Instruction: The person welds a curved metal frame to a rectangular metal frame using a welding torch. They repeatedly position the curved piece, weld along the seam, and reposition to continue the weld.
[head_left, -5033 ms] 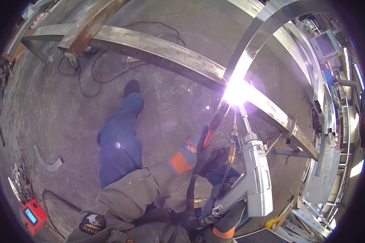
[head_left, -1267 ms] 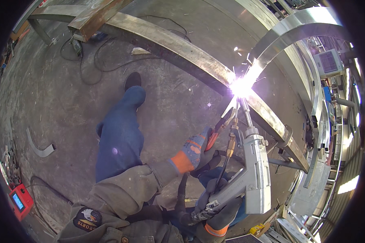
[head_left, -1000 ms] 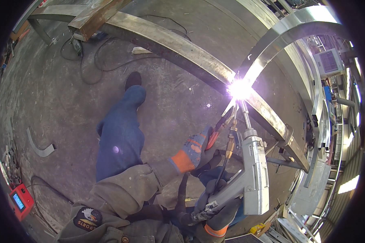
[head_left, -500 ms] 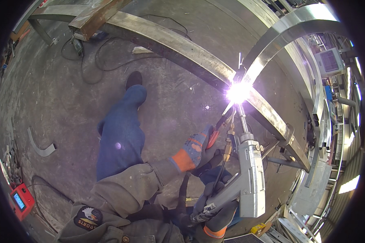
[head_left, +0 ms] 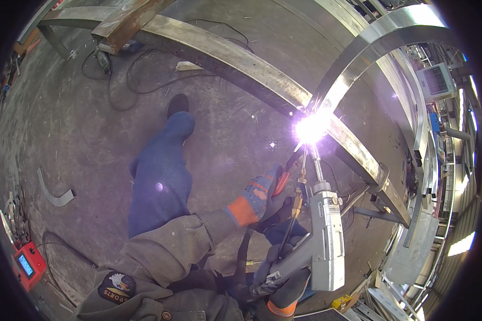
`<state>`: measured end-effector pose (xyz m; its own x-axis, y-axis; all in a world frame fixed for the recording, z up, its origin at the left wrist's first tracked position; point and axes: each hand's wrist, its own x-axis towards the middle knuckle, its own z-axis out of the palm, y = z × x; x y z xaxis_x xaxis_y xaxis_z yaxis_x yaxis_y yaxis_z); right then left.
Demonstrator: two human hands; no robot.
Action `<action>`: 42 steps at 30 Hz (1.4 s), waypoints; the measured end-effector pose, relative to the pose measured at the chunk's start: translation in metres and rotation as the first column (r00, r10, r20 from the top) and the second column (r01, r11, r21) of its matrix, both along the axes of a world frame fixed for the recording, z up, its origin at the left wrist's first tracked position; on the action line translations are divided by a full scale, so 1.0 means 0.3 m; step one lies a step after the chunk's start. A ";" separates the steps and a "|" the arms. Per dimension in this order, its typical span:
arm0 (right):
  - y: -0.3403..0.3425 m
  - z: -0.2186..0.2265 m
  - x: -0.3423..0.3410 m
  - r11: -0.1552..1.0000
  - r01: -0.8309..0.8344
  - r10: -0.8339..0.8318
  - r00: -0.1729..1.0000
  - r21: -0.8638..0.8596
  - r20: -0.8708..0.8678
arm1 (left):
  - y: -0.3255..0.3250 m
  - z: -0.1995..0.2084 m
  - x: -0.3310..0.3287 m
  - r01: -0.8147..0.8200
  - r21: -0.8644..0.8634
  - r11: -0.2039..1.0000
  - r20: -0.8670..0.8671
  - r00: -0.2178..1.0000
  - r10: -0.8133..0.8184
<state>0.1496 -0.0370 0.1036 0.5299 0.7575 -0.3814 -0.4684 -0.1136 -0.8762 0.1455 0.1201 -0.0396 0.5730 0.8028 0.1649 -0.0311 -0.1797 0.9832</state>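
My left hand (head_left: 260,193), in a blue and orange glove, is closed round red-handled pliers (head_left: 282,183). Their dark far end reaches up toward a glaring white-violet weld spot (head_left: 310,129). A grey handheld welding gun (head_left: 327,235) is gripped by my right hand (head_left: 273,265), gloved and partly hidden behind the gun's handle. The gun's thin nozzle points up into the glare, and a brass-fitted wire feed tube (head_left: 297,200) runs alongside. At the glare, a curved shiny metal strip (head_left: 353,69) meets a long steel beam (head_left: 235,59); the joint itself is washed out.
A rusty steel tube (head_left: 126,27) lies across the beam at the upper left. Cables (head_left: 144,90) and a bent metal offcut (head_left: 56,195) lie on the concrete floor. A red box with a display (head_left: 29,266) stands at lower left. Metal lengths (head_left: 420,144) line the right side.
The welding gun and its bright spot have shifted slightly left and toward me along the joint. My left hand with the pliers has hardly moved.
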 end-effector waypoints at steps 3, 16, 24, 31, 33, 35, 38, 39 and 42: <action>0.085 0.052 -0.062 0.942 0.329 -0.330 0.944 -0.072 -0.010 | -0.005 -0.016 0.006 0.011 0.002 1.000 -0.005 1.000 -0.011; -0.028 -0.063 -0.060 0.973 0.229 -0.232 0.959 0.040 0.165 | 0.001 -0.010 0.019 0.015 -0.049 0.999 -0.006 1.000 -0.016; -0.065 -0.070 -0.031 0.989 0.145 -0.148 0.986 0.044 0.078 | 0.008 0.024 0.026 -0.021 -0.089 0.996 0.026 0.999 0.023; -0.080 -0.082 -0.036 0.989 0.141 -0.143 0.988 0.038 0.060 | 0.002 -0.052 0.035 0.051 -0.013 0.999 -0.042 0.998 -0.051; -0.082 -0.078 -0.035 0.989 0.142 -0.143 0.988 0.031 0.054 | -0.011 -0.081 0.033 0.054 0.017 0.998 -0.049 0.997 -0.053; -0.084 -0.074 -0.035 0.989 0.146 -0.148 0.987 0.028 0.057 | -0.024 -0.108 0.031 0.053 0.019 0.998 -0.060 0.997 -0.051; -0.089 -0.070 -0.034 0.989 0.146 -0.146 0.988 0.020 0.040 | -0.037 -0.146 0.030 0.055 0.019 0.998 -0.075 0.996 -0.054; -0.092 -0.068 -0.034 0.989 0.147 -0.148 0.988 0.021 0.038 | -0.044 -0.157 0.030 0.057 0.019 0.998 -0.079 0.995 -0.055; -0.104 -0.062 -0.028 0.989 0.146 -0.146 0.989 0.026 0.015 | -0.059 -0.185 0.030 0.052 0.007 0.999 -0.081 0.995 -0.051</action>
<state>0.1411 -0.0681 0.0851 0.6417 0.6806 -0.3536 -0.4633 -0.0234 -0.8859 0.1544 0.1024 -0.0951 0.6256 0.7704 0.1232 0.0390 -0.1885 0.9813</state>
